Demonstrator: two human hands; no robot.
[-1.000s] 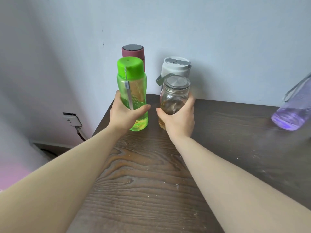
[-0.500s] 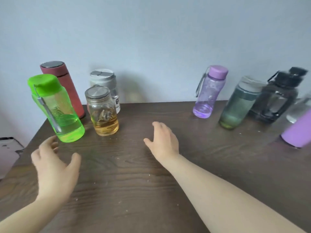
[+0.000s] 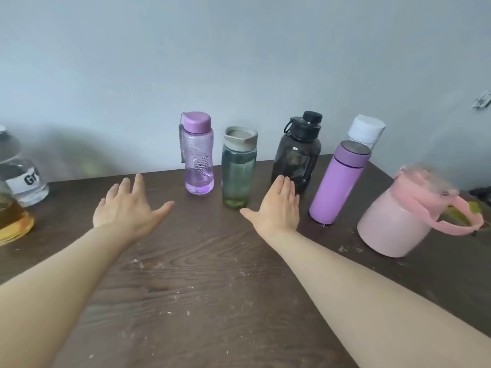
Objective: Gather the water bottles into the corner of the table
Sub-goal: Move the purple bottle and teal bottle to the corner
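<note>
Two hands: left hand (image 3: 127, 205) and right hand (image 3: 279, 208) were spread wide, empty.
Targets: clear purple plastic bottle (image 3: 198, 155), grey-lidded green bottle (image 3: 238, 168).
Tip: grab low, keep them upright.

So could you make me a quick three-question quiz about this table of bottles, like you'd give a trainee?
1. True or false: the left hand grips a bottle.
2. Which stands directly left of the grey-lidded green translucent bottle? A) dark smoky jug with black cap B) clear purple plastic bottle with strap C) matte lilac flask
3. Fill in: the pink jug with handle stands at the far ____ of the wooden table.

Key: 1 false, both it and the right hand are open and empty; 2 B; 3 right.
</note>
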